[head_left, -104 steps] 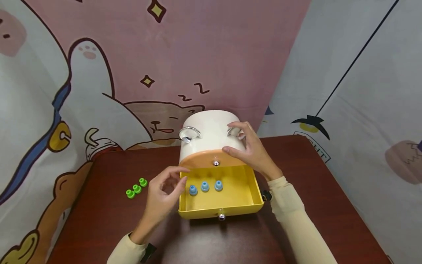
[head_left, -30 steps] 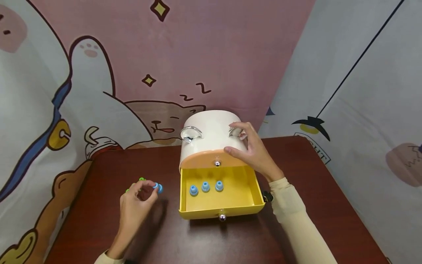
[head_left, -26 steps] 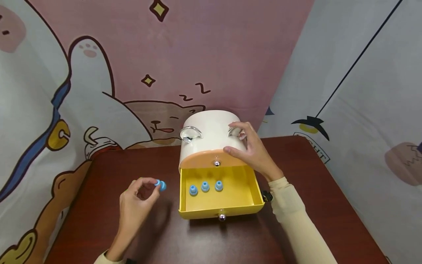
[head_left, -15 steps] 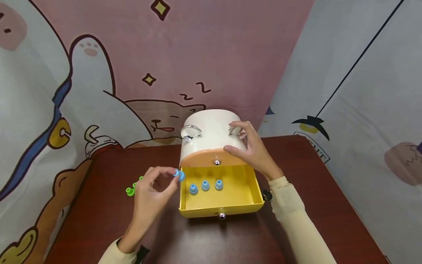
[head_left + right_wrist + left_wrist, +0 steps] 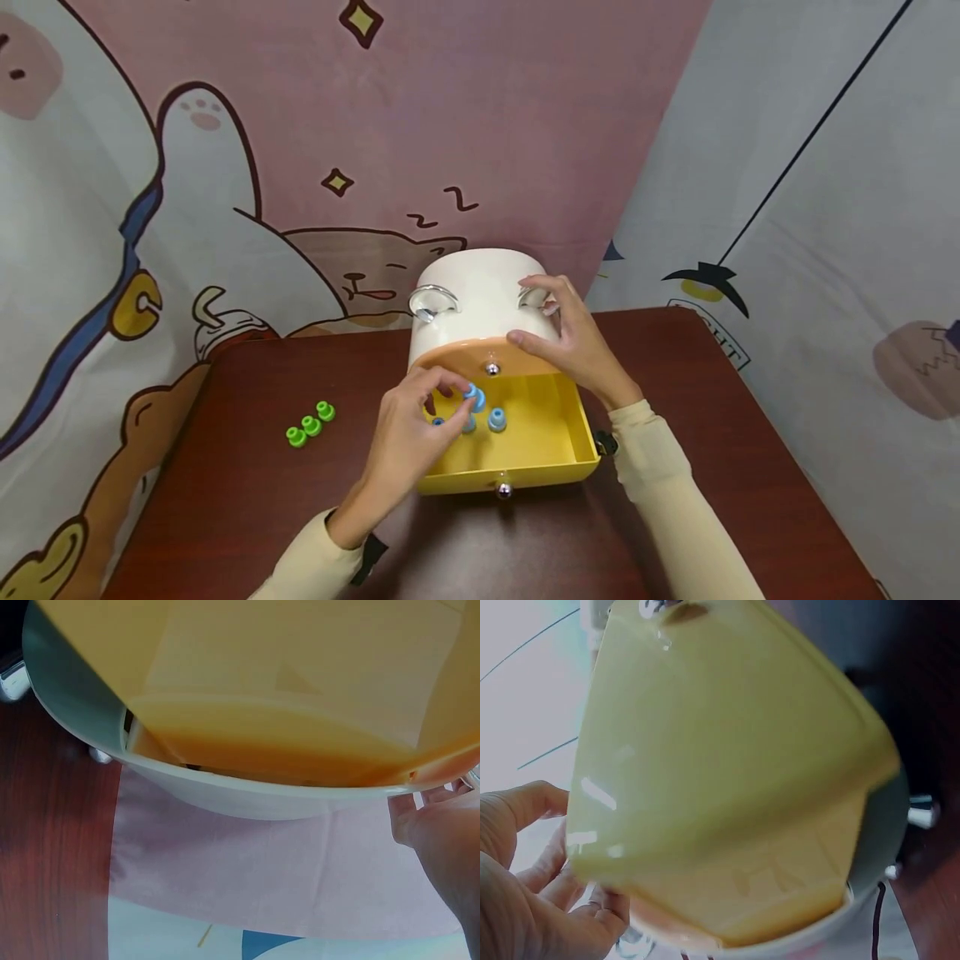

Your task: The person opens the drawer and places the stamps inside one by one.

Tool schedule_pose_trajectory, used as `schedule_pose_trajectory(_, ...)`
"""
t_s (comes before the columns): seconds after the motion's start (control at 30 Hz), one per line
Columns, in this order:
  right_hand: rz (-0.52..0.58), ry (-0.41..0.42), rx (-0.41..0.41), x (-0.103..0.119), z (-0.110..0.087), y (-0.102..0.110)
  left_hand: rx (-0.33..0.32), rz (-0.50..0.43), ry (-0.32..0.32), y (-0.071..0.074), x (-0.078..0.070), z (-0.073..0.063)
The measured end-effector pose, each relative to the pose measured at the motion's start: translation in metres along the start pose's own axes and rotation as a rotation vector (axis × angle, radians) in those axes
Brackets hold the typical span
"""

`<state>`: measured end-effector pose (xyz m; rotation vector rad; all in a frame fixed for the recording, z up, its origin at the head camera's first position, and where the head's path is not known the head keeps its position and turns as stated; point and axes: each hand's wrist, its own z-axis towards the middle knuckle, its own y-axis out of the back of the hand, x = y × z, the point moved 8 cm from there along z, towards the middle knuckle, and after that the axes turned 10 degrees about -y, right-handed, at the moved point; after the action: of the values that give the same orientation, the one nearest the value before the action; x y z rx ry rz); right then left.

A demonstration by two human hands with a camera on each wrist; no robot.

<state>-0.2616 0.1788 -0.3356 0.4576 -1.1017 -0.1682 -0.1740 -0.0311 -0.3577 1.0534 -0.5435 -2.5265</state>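
My left hand [image 5: 408, 429] pinches a small blue stepped plastic piece [image 5: 476, 398] between thumb and fingertips, over the pulled-out yellow drawer [image 5: 551, 473]. Inside lie similar blue pieces; the rightmost blue piece [image 5: 497, 420] shows fully, the others partly hidden behind the hand. The white drawer box [image 5: 480, 292] has an orange upper drawer front [image 5: 450, 360]. My right hand [image 5: 577, 346] grips this box at its right side, thumb by the orange front and fingers at a silver ring-shaped ear [image 5: 531, 297]. In the left wrist view, the drawer's yellow underside [image 5: 727, 735] fills the middle.
Several small green stepped pieces [image 5: 311, 426] stand in a row on the dark red-brown table [image 5: 225, 517], left of the box. A second silver ear [image 5: 435, 298] is on the box's left. Cartoon-printed cloth [image 5: 487, 125] hangs behind the table.
My left hand has brought the blue piece from the table's left, beside the green pieces, rightward to over the drawer. The right hand has stayed on the box.
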Motion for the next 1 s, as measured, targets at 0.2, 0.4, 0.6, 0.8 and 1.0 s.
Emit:
schedule_pose_trajectory(0.2,0.008,0.004,-0.001,0.001,-0.001,0.002,0.056,0.052,-0.014,-0.027,-0.008,0.004)
schedule_pose_trajectory(0.4,0.015,0.01,-0.003,0.002,-0.001,0.003,0.124,0.093,0.011,-0.05,-0.011,0.009)
schedule_pose_trajectory(0.6,0.019,0.016,0.001,0.003,0.0,0.002,0.226,0.131,0.065,-0.07,-0.01,0.012)
schedule_pose_trajectory(0.8,0.023,0.039,-0.013,0.003,0.0,0.001,0.299,0.14,0.074,-0.086,-0.008,0.015)
schedule_pose_trajectory(1.0,0.022,0.033,-0.015,0.001,-0.001,0.002,0.342,0.168,0.068,-0.1,-0.005,0.016)
